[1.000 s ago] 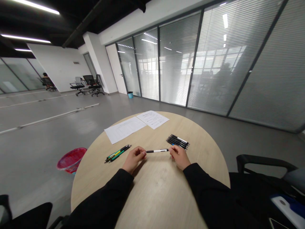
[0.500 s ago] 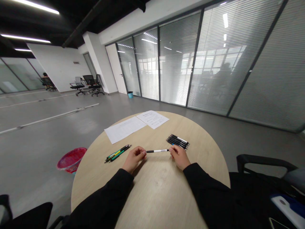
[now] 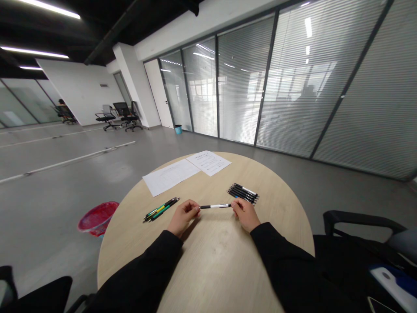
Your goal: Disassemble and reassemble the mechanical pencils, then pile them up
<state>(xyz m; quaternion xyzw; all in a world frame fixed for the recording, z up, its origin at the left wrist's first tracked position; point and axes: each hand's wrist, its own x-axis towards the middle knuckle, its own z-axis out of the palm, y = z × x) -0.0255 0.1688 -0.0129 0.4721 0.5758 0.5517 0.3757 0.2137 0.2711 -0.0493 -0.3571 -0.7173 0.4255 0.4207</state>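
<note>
A black-and-white pen (image 3: 215, 206) lies level between my two hands, just over the round table. My left hand (image 3: 185, 215) pinches its black end between thumb and fingers. At the other end, my right hand (image 3: 245, 213) grips the tip in the same way. Left of my left hand is a small group of green, yellow and black pens (image 3: 161, 210). Just beyond my right hand, several mostly black pens (image 3: 243, 192) lie side by side in a row, one with a white barrel.
Two printed paper sheets (image 3: 172, 176) lie at the far side of the wooden table (image 3: 218, 261). A red basin (image 3: 97, 219) is beyond the table's left edge. A black armchair (image 3: 361, 221) stands at the right, with a white-and-blue object (image 3: 392, 282) on it.
</note>
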